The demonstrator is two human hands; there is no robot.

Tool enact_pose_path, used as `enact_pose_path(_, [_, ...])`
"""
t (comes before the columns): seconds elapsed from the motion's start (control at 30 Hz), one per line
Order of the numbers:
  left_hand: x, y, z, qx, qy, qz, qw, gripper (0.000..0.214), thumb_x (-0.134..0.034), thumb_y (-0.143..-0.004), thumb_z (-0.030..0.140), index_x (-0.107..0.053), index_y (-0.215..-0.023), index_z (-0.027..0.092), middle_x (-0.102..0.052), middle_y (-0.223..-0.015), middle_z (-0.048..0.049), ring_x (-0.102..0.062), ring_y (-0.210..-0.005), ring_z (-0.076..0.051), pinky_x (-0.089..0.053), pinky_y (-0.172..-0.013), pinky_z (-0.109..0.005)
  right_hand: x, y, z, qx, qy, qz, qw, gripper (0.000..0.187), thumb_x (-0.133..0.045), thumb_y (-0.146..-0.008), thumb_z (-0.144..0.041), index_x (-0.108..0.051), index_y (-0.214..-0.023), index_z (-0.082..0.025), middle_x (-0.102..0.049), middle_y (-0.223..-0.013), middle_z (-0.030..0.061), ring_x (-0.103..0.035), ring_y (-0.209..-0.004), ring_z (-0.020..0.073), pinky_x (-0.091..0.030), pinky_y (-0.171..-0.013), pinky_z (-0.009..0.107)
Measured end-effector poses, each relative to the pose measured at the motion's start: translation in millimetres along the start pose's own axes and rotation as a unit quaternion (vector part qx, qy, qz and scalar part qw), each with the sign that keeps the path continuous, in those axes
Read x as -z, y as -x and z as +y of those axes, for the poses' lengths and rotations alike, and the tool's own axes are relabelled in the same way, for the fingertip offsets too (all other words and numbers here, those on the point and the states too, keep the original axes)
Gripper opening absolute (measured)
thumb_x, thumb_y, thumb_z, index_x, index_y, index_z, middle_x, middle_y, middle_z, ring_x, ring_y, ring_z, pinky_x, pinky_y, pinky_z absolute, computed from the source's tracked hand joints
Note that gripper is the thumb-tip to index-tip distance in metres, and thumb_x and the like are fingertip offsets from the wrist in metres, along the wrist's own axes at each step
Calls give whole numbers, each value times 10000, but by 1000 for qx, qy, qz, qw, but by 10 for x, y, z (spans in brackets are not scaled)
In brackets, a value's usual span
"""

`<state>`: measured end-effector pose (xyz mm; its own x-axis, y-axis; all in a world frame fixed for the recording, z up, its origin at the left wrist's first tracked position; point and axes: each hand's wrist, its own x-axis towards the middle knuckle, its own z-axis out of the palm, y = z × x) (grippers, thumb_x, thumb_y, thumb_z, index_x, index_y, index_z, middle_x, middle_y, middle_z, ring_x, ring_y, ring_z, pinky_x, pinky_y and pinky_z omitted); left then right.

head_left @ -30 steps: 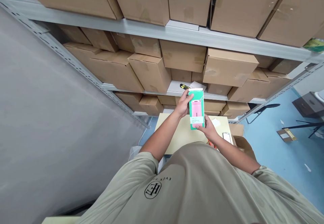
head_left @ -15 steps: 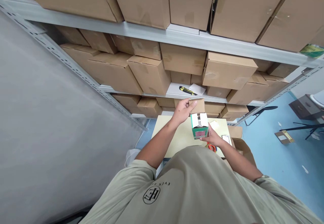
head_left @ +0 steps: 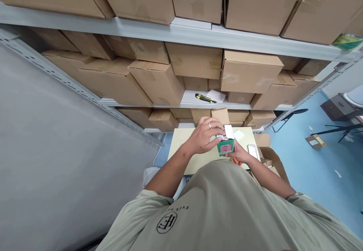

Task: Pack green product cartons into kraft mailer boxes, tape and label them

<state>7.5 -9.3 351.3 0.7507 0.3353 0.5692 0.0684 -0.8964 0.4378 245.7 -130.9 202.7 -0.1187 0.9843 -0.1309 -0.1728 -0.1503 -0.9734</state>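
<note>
A small green-and-white box [head_left: 226, 147] with a pink panel on its near face is held above the table, its top open. My right hand [head_left: 239, 153] grips the box low on its right side. Across the top left of the box lies my left hand [head_left: 204, 136], thumb and bent fingers closed on the left white flap, mostly covering it. The right white flap [head_left: 229, 131] shows upright. Behind the opening rises a brown cardboard panel [head_left: 220, 116]. What the box contains is hidden. Orange-handled scissors [head_left: 236, 161] lie partly hidden beneath my right hand.
The pale yellow table [head_left: 181, 145] bears a phone [head_left: 252, 151] and a white paper [head_left: 238, 134]. A yellow-black utility knife [head_left: 205, 98] lies on the metal shelf [head_left: 190, 99] among cardboard boxes [head_left: 252, 71]. An open carton [head_left: 273, 164] stands right of the table.
My left hand has moved from the brown panel down onto the box's left white flap. My right hand keeps its hold on the box. The view has shifted slightly.
</note>
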Motion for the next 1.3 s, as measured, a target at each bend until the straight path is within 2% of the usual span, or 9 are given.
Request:
enact_pose_path(0.17, [24, 30, -26, 7, 0, -4, 1000, 365, -630, -1098, 515, -759, -894, 242, -775, -1038, -87, -666, -1030, -270, -451, -1003, -481, -7, 25, 10, -16, -24, 1, 1000, 849, -1047, -625, -239, -568, -1321, -324, -668, -1300, 15, -688, -1247, 272, -660, -1006, 435])
enact_pose_path(0.37, [45, 149, 35, -1, -27, -9, 1000, 376, -642, -1135, 398, -724, -800, 249, -707, -805, -22, -640, -886, -225, -462, -1056, -468, 18, 71, 50, -33, -77, 26, 996, 851, -1037, -601, -246, -610, -1334, -307, -756, -1306, 59, -763, -1152, 295, -700, -915, 454])
enact_pose_path(0.53, [-15, 133, 222, -10, -38, 26, 999, 348, -654, -1132, 421, -706, -840, 240, -709, -839, -29, -604, -798, -203, -490, -899, -416, 77, 106, -50, -14, -57, 41, 997, 852, -1040, -607, -259, -639, -1358, -278, -780, -1336, 84, -767, -1180, 311, -694, -923, 464])
enact_pose_path(0.63, [17, 57, 295, -14, -44, 37, 998, 354, -640, -1137, 421, -702, -839, 238, -709, -848, -36, -608, -806, -207, -487, -881, -413, 56, 113, -120, -10, -42, 28, 999, 812, -1026, -643, -257, -627, -1350, -274, -769, -1361, 90, -762, -1185, 311, -688, -933, 472])
enact_pose_path(0.73, [99, -7, 357, 6, -51, 11, 999, 298, -630, -1139, 387, -774, -917, 247, -731, -890, -46, -639, -851, -214, -490, -889, -411, -7, 116, -163, -4, -29, 29, 999, 784, -1019, -646, -225, -614, -1315, -282, -749, -1366, 79, -734, -1253, 323, -672, -988, 486])
enact_pose_path(0.83, [161, -11, 465, 47, -60, -11, 997, 242, -609, -1125, 315, -847, -1123, 272, -749, -976, -61, -658, -914, -227, -503, -890, -415, -78, 126, -196, -7, -32, 29, 999, 801, -1002, -644, -204, -586, -1321, -304, -730, -1322, 54, -712, -1289, 328, -658, -1016, 495])
enact_pose_path(1.03, [172, 71, 698, 124, -75, 8, 989, 335, -553, -1117, 218, -840, -1286, 255, -747, -1135, -96, -668, -997, -249, -559, -921, -432, -166, 133, -270, -12, -24, 15, 1000, 846, -980, -653, -195, -542, -1367, -318, -694, -1281, 36, -694, -1287, 316, -636, -1033, 485])
enact_pose_path(1.2, [253, 102, 691, 151, -69, -2, 986, 340, -563, -1105, 212, -840, -1298, 255, -715, -1085, -87, -660, -976, -249, -570, -933, -428, -186, 102, -240, -2, 4, 11, 1000, 824, -985, -678, -246, -530, -1361, -327, -676, -1276, 25, -686, -1243, 299, -613, -1043, 471])
enact_pose_path(1.3, [302, 120, 661, 157, -51, -38, 986, 350, -601, -1104, 237, -834, -1361, 289, -687, -1000, -61, -657, -921, -235, -559, -921, -416, -185, 98, -187, 1, 45, 22, 999, 822, -963, -677, -244, -540, -1377, -316, -676, -1219, 10, -674, -1192, 291, -585, -1050, 460])
